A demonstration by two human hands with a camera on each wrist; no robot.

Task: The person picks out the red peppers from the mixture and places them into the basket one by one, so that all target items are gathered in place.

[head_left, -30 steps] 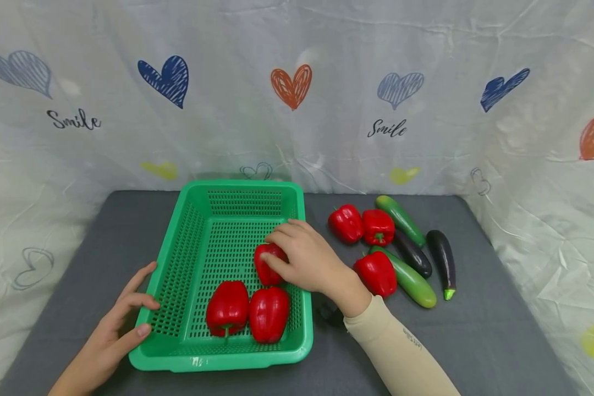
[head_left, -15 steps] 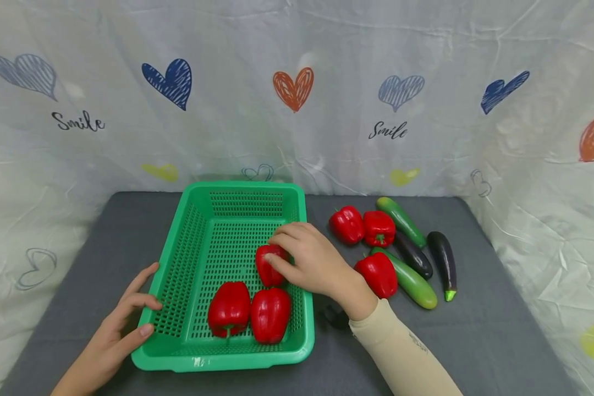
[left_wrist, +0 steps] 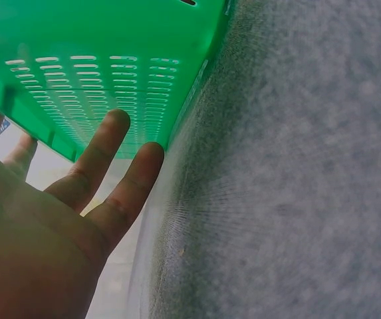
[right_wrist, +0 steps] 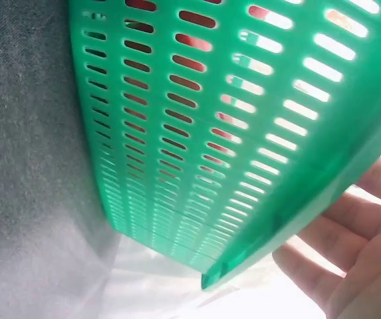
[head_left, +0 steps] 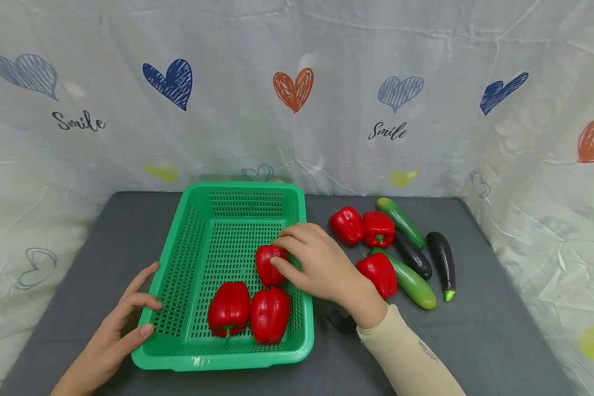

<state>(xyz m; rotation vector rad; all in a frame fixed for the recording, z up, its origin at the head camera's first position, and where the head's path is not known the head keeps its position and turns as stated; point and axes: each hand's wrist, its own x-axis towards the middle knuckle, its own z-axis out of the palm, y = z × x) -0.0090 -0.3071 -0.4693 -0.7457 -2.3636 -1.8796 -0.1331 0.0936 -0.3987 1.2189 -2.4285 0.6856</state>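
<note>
A green perforated plastic basket (head_left: 218, 363) holds three red bell peppers: one at the front left (head_left: 229, 309), one beside it (head_left: 270, 316), and one behind them (head_left: 267, 267). My right hand (head_left: 322, 264) reaches over the basket's right rim, its thumb and fingers loosely around the rear pepper, which lies on the basket floor. The right wrist view shows the fingers of that hand (right_wrist: 350, 246) relaxed above the rim. At the left rim, my left hand (head_left: 111, 330) rests its fingertips and thumb. In the left wrist view its fingers (left_wrist: 133, 189) extend along the basket's outer wall.
Right of the basket lie three more red bell peppers (head_left: 346, 225), two green cucumber-like vegetables (head_left: 416, 283) and two dark eggplants (head_left: 441, 261). A small black thing (head_left: 342, 320) shows under my right wrist. A printed white curtain (head_left: 227, 110) hangs behind the grey-covered table (head_left: 480, 341).
My right hand has shifted slightly right, its thumb drawing back across the rear pepper, which keeps its place in the basket. My left hand stays at the rim.
</note>
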